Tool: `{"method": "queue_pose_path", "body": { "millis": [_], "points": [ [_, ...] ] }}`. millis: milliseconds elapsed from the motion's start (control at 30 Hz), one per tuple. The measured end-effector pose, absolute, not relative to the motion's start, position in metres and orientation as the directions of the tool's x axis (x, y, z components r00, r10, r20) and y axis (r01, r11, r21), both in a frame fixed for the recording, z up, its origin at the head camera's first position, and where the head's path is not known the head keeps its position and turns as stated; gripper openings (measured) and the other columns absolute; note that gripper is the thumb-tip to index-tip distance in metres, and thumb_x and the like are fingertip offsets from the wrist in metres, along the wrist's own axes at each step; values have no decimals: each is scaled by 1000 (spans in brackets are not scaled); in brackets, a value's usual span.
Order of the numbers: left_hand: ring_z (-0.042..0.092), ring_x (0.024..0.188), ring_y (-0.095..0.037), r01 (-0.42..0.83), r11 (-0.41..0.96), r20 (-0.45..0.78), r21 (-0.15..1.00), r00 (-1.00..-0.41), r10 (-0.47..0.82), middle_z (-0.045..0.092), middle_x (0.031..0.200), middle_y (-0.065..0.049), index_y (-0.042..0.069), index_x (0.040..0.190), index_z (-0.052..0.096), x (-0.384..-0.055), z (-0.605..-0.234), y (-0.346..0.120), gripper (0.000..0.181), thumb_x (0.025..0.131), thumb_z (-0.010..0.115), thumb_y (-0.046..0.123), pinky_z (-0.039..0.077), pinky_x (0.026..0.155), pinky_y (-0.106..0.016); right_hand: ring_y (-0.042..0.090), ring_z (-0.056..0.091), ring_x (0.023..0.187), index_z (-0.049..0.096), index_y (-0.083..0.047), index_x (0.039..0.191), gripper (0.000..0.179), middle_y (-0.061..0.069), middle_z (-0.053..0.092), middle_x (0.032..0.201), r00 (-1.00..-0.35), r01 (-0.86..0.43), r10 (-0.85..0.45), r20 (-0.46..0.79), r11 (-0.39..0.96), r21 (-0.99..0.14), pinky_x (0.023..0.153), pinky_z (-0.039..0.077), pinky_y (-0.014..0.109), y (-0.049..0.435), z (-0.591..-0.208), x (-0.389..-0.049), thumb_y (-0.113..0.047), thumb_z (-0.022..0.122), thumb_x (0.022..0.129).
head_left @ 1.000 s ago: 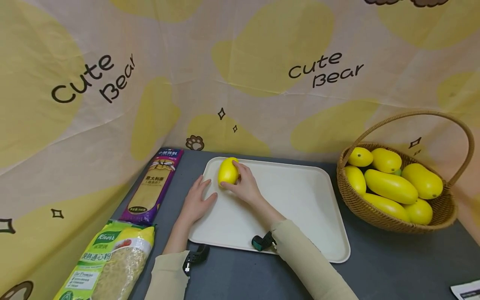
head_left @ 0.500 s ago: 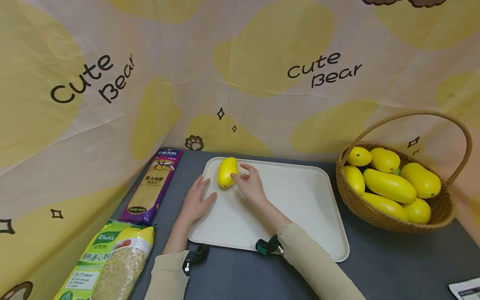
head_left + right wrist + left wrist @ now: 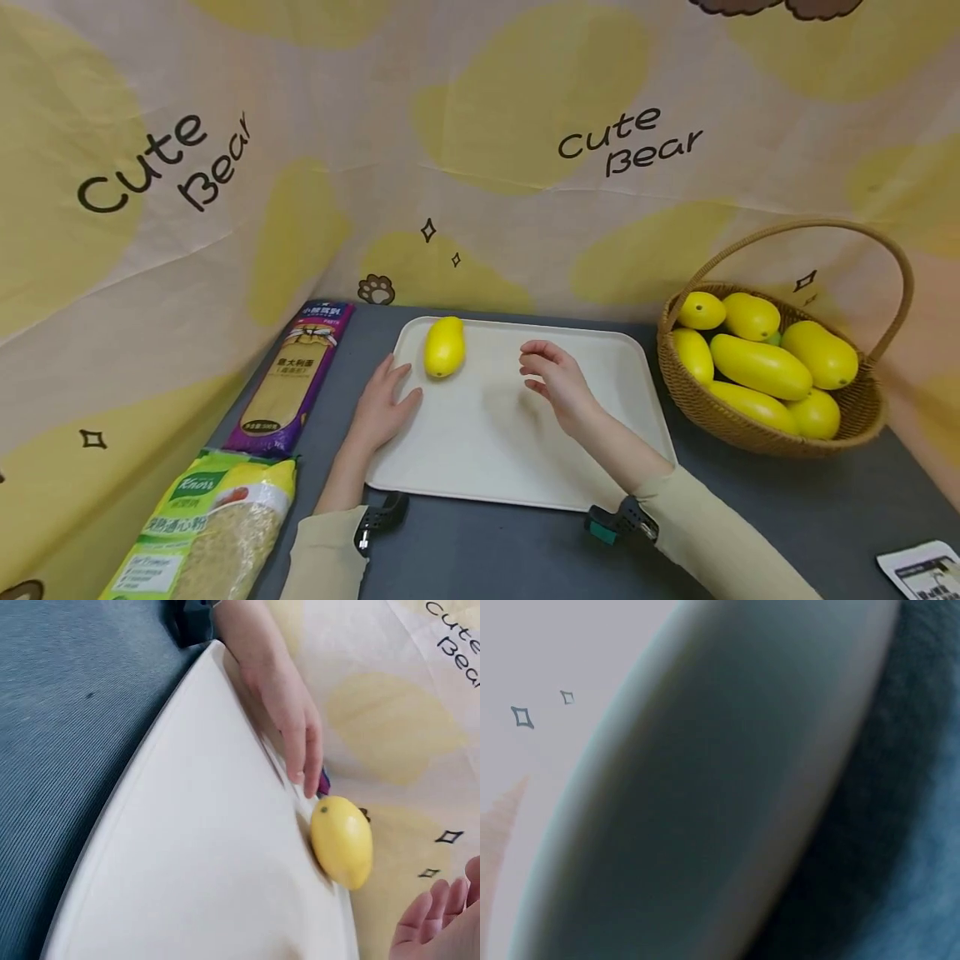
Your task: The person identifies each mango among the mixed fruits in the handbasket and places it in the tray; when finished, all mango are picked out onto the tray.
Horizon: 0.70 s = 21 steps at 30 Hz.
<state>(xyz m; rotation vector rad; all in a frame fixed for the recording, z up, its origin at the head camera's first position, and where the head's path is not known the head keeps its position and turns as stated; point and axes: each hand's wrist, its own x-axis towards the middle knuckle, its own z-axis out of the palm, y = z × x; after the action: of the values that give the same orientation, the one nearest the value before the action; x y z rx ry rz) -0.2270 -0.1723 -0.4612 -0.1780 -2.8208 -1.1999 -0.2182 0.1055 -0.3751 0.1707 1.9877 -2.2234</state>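
A smooth yellow mango (image 3: 445,347) lies in the far left corner of the white tray (image 3: 480,450). My left hand (image 3: 380,408) rests on the tray's left edge, fingers spread, with the mango just beyond its fingertips. Over the middle of the tray is my right hand (image 3: 562,385), its fingers loosely bent and holding nothing. The right wrist view shows the mango (image 3: 342,842) near the tray's rim, between the left hand (image 3: 291,712) and the fingers of the right hand (image 3: 442,919). A blurred pale shape fills much of the left wrist view.
On the right stands a wicker basket (image 3: 757,437) with a tall handle, holding several yellow fruits (image 3: 761,367). Left of the tray lie a purple pasta pack (image 3: 292,375) and a green-yellow Knorr bag (image 3: 202,525). A white printed card (image 3: 922,571) lies at the lower right.
My right hand has let go of the mango and moved right, over the middle of the tray. The mango stays in the corner; my left hand keeps its place. The head view has shifted slightly.
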Motion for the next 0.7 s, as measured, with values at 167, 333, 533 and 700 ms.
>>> {"method": "queue_pose_path", "body": {
  "millis": [167,333,533,700],
  "points": [
    [22,142,-43,131,696,101,706,-991,84,18,158,-23,-1,141,48,-228,-460,-171,54,95,60,25,19,114,-58,17,55,90,58,-8,110,13,-1,57,98,-982,131,-138,-128,-14,-991,85,49,29,153,-352,-199,-12,55,98],
    [21,142,-44,125,690,99,713,-992,78,17,158,-24,-2,140,48,-225,-460,-170,54,94,60,24,18,113,-59,17,55,97,53,-3,121,27,1,57,112,-982,28,-178,-58,167,-986,86,50,25,205,-332,-187,-18,56,99],
    [21,142,-45,142,701,114,699,-990,87,16,158,-24,-1,140,49,-225,-461,-169,55,93,61,25,19,112,-61,20,56,99,52,-1,127,36,9,56,122,-982,-113,-187,26,468,-876,81,51,24,268,-311,-184,-25,56,100],
    [20,142,-46,155,721,120,675,-988,99,15,158,-24,-1,140,49,-225,-462,-168,55,93,61,24,18,112,-61,35,53,109,54,-2,129,38,20,55,127,-984,-163,-170,53,745,-647,84,51,41,317,-296,-186,-28,53,101]
  ]
}}
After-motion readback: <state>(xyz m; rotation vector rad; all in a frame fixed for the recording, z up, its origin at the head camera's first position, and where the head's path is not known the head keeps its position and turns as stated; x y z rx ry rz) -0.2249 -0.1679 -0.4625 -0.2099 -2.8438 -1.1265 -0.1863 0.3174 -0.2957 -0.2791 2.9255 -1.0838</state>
